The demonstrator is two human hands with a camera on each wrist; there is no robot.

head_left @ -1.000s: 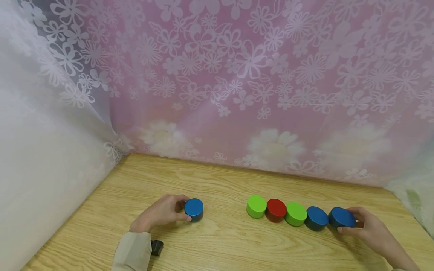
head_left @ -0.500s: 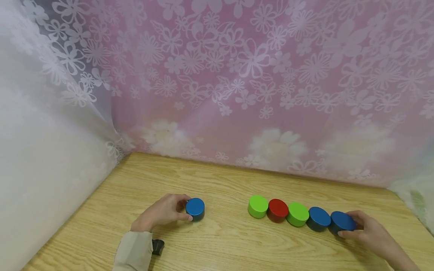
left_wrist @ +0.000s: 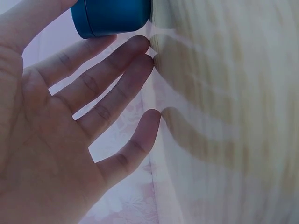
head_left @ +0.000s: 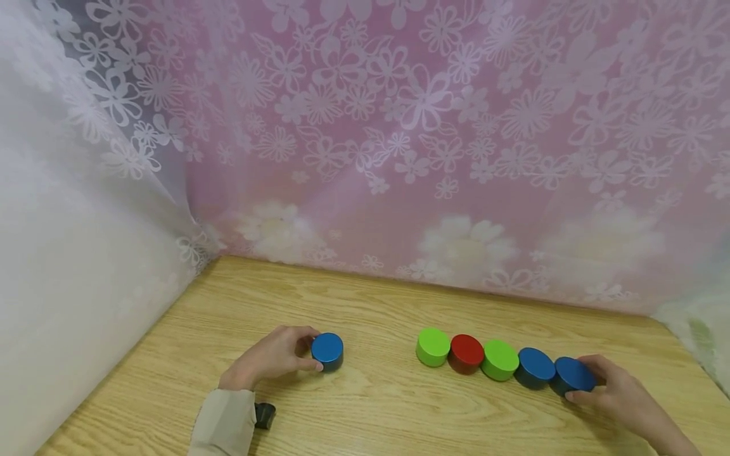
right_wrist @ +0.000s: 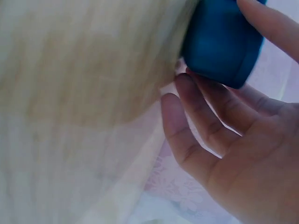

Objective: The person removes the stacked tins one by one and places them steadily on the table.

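Observation:
In the head view, my left hand (head_left: 277, 354) pinches a blue round tin (head_left: 327, 352) standing on the table, thumb at the near side and a finger behind. The left wrist view shows that blue tin (left_wrist: 112, 16) at the top edge, with the other fingers spread and their tips at the wood. At the row's right end, my right hand (head_left: 618, 396) grips another blue round tin (head_left: 573, 375) between thumb and fingers. It touches its neighbour, a third blue tin (head_left: 535, 367). From the right wrist, the gripped tin (right_wrist: 222, 44) sits on the table surface.
Left of the blue pair, the row continues with a green tin (head_left: 499, 360), a red tin (head_left: 466, 353) and another green tin (head_left: 432, 346). A pink flowered curtain (head_left: 365, 190) hangs along the table's back edge, and a white one (head_left: 102, 253) on the left.
The right hand has brought its blue tin down and slightly left, level against the neighbouring blue tin. The left hand and its tin stay in place.

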